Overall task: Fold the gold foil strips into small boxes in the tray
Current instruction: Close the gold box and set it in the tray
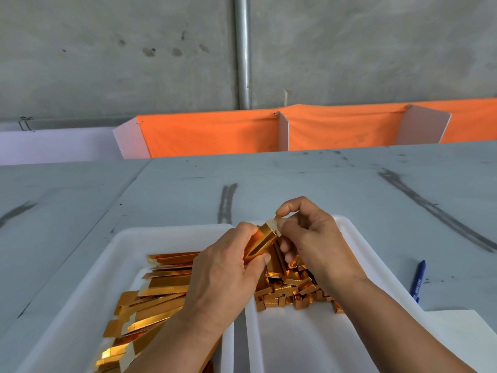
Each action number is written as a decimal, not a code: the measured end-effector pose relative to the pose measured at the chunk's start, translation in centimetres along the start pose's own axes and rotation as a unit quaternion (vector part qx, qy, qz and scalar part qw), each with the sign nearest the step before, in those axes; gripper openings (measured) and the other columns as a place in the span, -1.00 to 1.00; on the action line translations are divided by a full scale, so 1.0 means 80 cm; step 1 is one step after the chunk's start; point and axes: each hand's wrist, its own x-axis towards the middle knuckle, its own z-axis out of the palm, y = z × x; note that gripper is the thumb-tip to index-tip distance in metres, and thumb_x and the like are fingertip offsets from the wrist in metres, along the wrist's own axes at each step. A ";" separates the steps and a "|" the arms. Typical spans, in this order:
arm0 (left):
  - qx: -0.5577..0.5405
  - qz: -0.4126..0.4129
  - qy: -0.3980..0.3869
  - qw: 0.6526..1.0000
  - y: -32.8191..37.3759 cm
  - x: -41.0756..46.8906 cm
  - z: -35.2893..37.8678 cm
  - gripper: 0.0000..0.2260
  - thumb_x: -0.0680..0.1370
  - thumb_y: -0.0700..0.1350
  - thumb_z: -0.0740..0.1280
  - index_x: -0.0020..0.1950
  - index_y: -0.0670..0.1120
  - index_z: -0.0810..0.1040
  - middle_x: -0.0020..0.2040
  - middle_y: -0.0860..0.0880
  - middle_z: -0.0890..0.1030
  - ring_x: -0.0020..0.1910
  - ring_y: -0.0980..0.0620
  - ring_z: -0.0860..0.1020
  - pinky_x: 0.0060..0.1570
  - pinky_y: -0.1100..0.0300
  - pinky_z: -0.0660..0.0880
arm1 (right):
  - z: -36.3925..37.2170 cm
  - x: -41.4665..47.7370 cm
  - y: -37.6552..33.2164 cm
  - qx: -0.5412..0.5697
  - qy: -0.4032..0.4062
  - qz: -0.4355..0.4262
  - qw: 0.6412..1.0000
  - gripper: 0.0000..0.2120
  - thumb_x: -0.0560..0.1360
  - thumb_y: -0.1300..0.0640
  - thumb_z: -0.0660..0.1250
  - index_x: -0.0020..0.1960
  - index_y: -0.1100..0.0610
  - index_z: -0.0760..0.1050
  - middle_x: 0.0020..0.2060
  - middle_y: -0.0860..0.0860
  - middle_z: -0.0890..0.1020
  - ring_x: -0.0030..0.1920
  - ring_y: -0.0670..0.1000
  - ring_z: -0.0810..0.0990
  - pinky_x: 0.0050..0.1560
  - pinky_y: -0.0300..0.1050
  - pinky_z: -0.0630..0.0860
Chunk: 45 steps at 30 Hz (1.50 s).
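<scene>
One gold foil strip [265,242] is held in the air above the far ends of the two trays, over the gap between them. It is partly folded into a long, narrow box shape, shiny gold outside, with a pale flap at its upper end. The left hand [223,270] grips its lower part, thumb and fingers curled round it. The right hand [309,238] pinches the pale flap between thumb and forefinger, its other fingers curled beside the strip.

Below, the left tray [80,286] holds a pile of flat strips [158,292], overlapped too much to count. The right tray [349,235] holds a heap of small folded boxes [293,289], also too many to count. Both trays are white and sit side by side on a grey table [322,179]. One blue pen [418,281] lies right of the trays, near one white sheet [457,335].
</scene>
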 end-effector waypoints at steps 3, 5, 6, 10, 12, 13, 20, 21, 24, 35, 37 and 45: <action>0.004 0.000 -0.005 1.000 0.000 0.000 0.001 -0.68 0.49 0.19 0.33 0.16 0.18 0.33 -0.08 0.21 0.49 -0.18 0.19 0.53 -0.28 0.51 0.38 | 0.002 0.000 0.004 -0.042 0.010 -0.021 0.999 -0.75 0.63 0.21 0.26 -0.05 -0.09 0.60 -0.51 -0.03 0.53 -0.52 -0.08 0.49 -0.43 -0.25 0.50; 0.011 0.002 -0.004 1.000 -0.001 0.001 0.002 -0.68 0.49 0.18 0.34 0.16 0.17 0.32 -0.08 0.21 0.48 -0.18 0.20 0.51 -0.30 0.52 0.36 | 0.004 -0.001 0.006 -0.062 0.014 -0.034 0.997 -0.70 0.63 0.20 0.25 -0.09 -0.15 0.62 -0.51 -0.05 0.54 -0.52 -0.11 0.49 -0.44 -0.25 0.52; 0.014 0.002 -0.003 1.000 -0.002 0.001 0.002 -0.68 0.49 0.18 0.34 0.15 0.17 0.32 -0.09 0.21 0.48 -0.20 0.21 0.50 -0.31 0.53 0.35 | 0.005 -0.001 0.007 -0.068 0.015 -0.040 0.997 -0.69 0.63 0.20 0.25 -0.11 -0.16 0.63 -0.51 -0.06 0.54 -0.52 -0.13 0.50 -0.44 -0.27 0.52; 0.021 0.008 0.001 1.000 -0.002 0.000 0.004 -0.69 0.49 0.16 0.36 0.10 0.18 0.29 -0.16 0.20 0.47 -0.24 0.20 0.51 -0.31 0.48 0.40 | 0.006 -0.001 0.010 -0.091 0.028 -0.072 0.993 -0.65 0.62 0.24 0.26 -0.15 -0.15 0.64 -0.46 -0.08 0.59 -0.49 -0.14 0.54 -0.43 -0.28 0.52; 0.017 0.005 0.004 1.000 -0.002 0.001 0.004 -0.70 0.49 0.16 0.36 0.07 0.20 0.27 -0.20 0.19 0.45 -0.28 0.22 0.50 -0.33 0.47 0.39 | 0.006 -0.002 0.011 -0.107 0.036 -0.090 0.990 -0.60 0.60 0.28 0.27 -0.17 -0.18 0.65 -0.39 -0.10 0.62 -0.43 -0.10 0.60 -0.37 -0.21 0.59; 0.013 0.001 0.006 1.000 -0.002 0.001 0.004 -0.70 0.50 0.15 0.36 0.05 0.21 0.25 -0.21 0.19 0.45 -0.29 0.23 0.49 -0.34 0.47 0.38 | 0.006 -0.002 0.012 -0.113 0.037 -0.095 0.988 -0.57 0.60 0.30 0.26 -0.17 -0.20 0.65 -0.35 -0.12 0.63 -0.38 -0.10 0.62 -0.33 -0.21 0.61; 0.001 -0.019 0.007 1.000 -0.004 0.002 0.003 -0.74 0.51 0.20 0.28 0.04 0.17 0.24 -0.27 0.17 0.43 -0.34 0.23 0.47 -0.42 0.45 0.32 | 0.009 -0.007 0.012 -0.211 0.008 -0.175 0.962 -0.64 0.59 0.31 0.27 0.11 -0.09 0.69 -0.06 -0.30 0.62 -0.05 -0.25 0.62 -0.07 -0.33 0.60; 0.003 -0.021 0.006 1.000 -0.004 0.002 0.003 -0.74 0.51 0.21 0.26 0.03 0.17 0.22 -0.28 0.17 0.42 -0.35 0.23 0.46 -0.43 0.45 0.31 | 0.009 -0.007 0.012 -0.211 0.003 -0.183 0.960 -0.67 0.59 0.29 0.28 0.12 -0.08 0.68 -0.02 -0.28 0.62 -0.01 -0.25 0.62 -0.04 -0.32 0.60; 0.013 -0.022 0.007 1.000 -0.004 0.002 0.003 -0.73 0.51 0.22 0.24 0.00 0.18 0.17 -0.32 0.17 0.40 -0.39 0.24 0.45 -0.46 0.45 0.30 | 0.010 -0.004 0.013 -0.172 -0.004 -0.165 0.971 -0.70 0.58 0.26 0.32 0.11 -0.09 0.69 0.01 -0.22 0.64 0.01 -0.19 0.63 -0.01 -0.23 0.62; 0.012 -0.045 0.024 0.999 -0.007 0.003 0.005 -0.77 0.52 0.22 0.27 0.01 0.10 0.39 -0.40 0.17 0.38 -0.45 0.22 0.42 -0.50 0.44 0.27 | 0.015 -0.005 0.013 -0.125 -0.029 -0.122 0.984 -0.72 0.56 0.28 0.36 0.07 -0.06 0.71 0.01 -0.15 0.65 0.03 -0.13 0.63 0.06 -0.10 0.62; 0.021 -0.032 0.023 0.999 -0.006 0.003 0.005 -0.77 0.53 0.22 0.24 0.00 0.10 0.35 -0.39 0.16 0.36 -0.44 0.21 0.41 -0.48 0.43 0.25 | 0.015 -0.005 0.013 -0.096 -0.029 -0.103 0.990 -0.72 0.56 0.29 0.37 0.04 -0.07 0.72 0.00 -0.14 0.65 0.03 -0.11 0.64 0.07 -0.09 0.61; 0.031 -0.010 0.033 0.999 -0.003 0.003 0.005 -0.72 0.55 0.17 0.23 0.17 0.05 0.41 -0.33 0.20 0.33 -0.39 0.20 0.39 -0.44 0.45 0.24 | 0.017 -0.006 0.007 -0.014 -0.036 -0.059 0.998 -0.68 0.54 0.34 0.37 -0.06 -0.06 0.72 0.00 -0.11 0.66 -0.13 -0.03 0.65 -0.15 -0.18 0.59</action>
